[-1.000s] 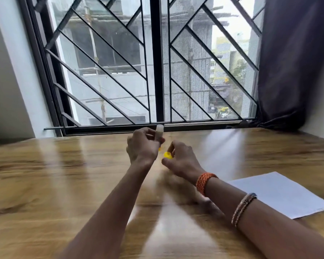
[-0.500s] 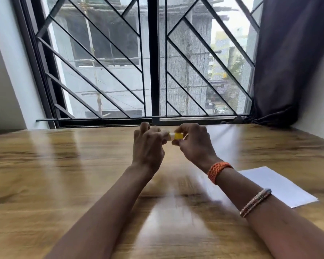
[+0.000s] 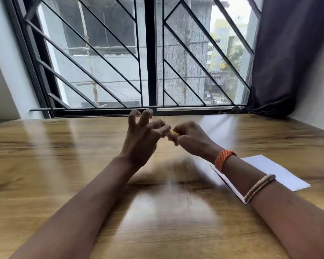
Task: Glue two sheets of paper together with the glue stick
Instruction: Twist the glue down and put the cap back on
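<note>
Both hands are raised above the glossy wooden tabletop, meeting at a small yellow glue stick, which is mostly hidden between them. The right hand is clamped round the stick's body, fingers curled over it. The left hand pinches the stick's pale near end with thumb and forefinger, its other fingers splayed upward; this looks like a twist or a pull at the cap, though blur keeps that uncertain. Holding the stick between two hands gives one grip something to turn against. The white sheet of paper lies flat on the tabletop well to the right of the stick, under the right forearm, untouched.
</note>
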Motion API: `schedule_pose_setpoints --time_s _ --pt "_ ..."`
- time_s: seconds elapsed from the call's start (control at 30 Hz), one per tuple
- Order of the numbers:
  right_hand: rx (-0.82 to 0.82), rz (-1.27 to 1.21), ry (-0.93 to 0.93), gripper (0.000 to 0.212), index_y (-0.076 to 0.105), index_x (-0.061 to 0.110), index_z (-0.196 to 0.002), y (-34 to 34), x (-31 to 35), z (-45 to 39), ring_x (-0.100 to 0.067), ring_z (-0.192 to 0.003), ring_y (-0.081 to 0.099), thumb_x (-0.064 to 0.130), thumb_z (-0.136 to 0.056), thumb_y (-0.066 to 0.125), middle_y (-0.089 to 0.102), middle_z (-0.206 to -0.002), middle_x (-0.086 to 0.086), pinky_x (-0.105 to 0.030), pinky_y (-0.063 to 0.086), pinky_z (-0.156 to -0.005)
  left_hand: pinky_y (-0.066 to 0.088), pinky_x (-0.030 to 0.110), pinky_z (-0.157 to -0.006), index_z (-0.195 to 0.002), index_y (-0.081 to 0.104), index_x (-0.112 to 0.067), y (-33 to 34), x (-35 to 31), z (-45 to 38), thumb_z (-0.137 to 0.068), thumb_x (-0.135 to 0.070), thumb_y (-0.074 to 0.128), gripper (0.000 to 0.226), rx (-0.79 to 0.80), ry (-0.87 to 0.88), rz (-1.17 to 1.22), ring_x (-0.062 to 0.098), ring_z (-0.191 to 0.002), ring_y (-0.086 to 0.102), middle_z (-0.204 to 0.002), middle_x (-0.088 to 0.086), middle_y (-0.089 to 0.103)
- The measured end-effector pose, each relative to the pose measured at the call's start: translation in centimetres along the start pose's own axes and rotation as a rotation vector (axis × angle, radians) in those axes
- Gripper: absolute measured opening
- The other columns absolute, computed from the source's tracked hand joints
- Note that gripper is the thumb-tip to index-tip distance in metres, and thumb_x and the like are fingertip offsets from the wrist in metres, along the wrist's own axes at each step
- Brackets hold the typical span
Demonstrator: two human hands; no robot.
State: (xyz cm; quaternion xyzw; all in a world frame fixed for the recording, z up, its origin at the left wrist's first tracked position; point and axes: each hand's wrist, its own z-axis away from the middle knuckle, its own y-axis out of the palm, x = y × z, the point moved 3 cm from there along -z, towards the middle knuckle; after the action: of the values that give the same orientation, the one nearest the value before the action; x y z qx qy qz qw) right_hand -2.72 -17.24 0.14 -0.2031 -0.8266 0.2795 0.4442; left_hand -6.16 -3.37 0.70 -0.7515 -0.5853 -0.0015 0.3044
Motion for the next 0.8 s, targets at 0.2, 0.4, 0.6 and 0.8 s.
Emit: schedule_pose_setpoints --time_s 0.2,0.4,0.6,0.8 --pt "0.265 -0.464 0.217 0.027 0.061 -0.015 -0.102 -0.2 -0.3 0.7 -0.009 -0.052 0.040 0.007 -0.097 0.047 0.046 -0.055 -0.001 -0.023 0.032 -0.051 0.021 0.038 -0.085 -0.094 0.070 -0.025 -0.3 0.1 0.1 -0.065 -0.008 0.073 0.034 -0.145 0.075 0.004 0.020 -0.100 0.039 -0.094 -0.014 0.071" --pt "0.249 -0.067 0.201 0.037 0.046 0.003 -0.129 -0.7 0.1 1.3 -0.017 -0.078 0.056 0.025 -0.099 0.043 0.058 -0.093 -0.012 -0.030 0.042 -0.072 0.019 0.037 -0.083 -0.092 0.069 -0.030 0.4 -1.1 0.4 -0.074 -0.022 0.072 0.020 -0.004 -0.120 0.158 0.018 -0.102 0.043 -0.092 -0.016 0.071" --pt "-0.173 0.262 0.322 0.031 0.058 0.015 -0.106 -6.1 -2.1 1.7 -0.033 -0.102 0.059 0.039 -0.094 0.043 0.063 -0.112 -0.015 -0.035 0.044 -0.082 0.035 0.037 -0.077 -0.099 0.062 -0.022 2.1 -4.4 0.4 -0.086 -0.028 0.058 0.015 0.226 -0.475 0.588 0.028 -0.096 0.058 -0.099 0.001 0.069" --pt "-0.019 0.547 0.655 0.017 0.051 0.011 -0.074 -12.4 -7.6 7.4 -0.029 -0.091 0.053 0.025 -0.083 0.054 0.053 -0.101 -0.018 -0.029 0.039 -0.062 0.037 0.028 -0.063 -0.091 0.063 -0.018 2.6 -5.0 0.4 -0.079 -0.026 0.068 0.015 0.256 -0.491 0.814 0.020 -0.066 0.053 -0.081 -0.006 0.061"
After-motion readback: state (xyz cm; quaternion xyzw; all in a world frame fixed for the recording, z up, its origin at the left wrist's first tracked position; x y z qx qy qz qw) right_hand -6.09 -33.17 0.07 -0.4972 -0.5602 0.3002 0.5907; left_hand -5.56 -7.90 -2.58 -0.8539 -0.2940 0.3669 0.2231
